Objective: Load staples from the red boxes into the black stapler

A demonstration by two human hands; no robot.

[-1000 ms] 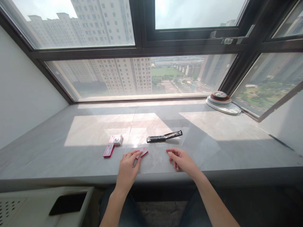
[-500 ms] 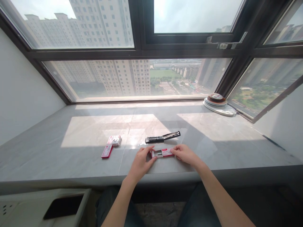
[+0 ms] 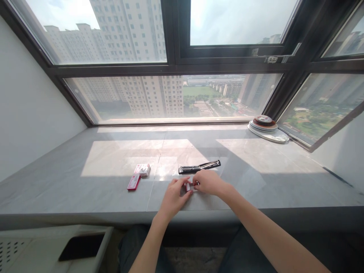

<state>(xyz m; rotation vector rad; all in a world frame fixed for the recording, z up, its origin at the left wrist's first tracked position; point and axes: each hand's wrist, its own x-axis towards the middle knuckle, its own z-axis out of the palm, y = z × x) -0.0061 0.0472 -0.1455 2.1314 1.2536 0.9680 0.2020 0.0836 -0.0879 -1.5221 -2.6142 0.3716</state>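
My left hand [image 3: 175,195] grips one end of a small red-and-white staple box [image 3: 187,187] on the sill, thumb at the near side and fingers at the far side. Over the rest of the box, my right hand [image 3: 209,182] has its fingertips pinched together at the opened tray; what they hold, if anything, is hidden. Just beyond both hands lies a black stapler [image 3: 199,167] with its top swung open. Off to the left, a white-and-pink small box [image 3: 142,170] touches a flat red box [image 3: 133,182].
Stacked plates or lids [image 3: 264,127] stand in the far right corner by the window frame [image 3: 170,70]. The stone sill [image 3: 113,197] ends in a front edge close to my forearms. Below it at left is a pale cabinet [image 3: 36,242] with a dark rectangular object [image 3: 81,246].
My right hand has moved left from the box's right end to its open tray and now covers most of it. My left hand keeps its grip. The view has shifted slightly.
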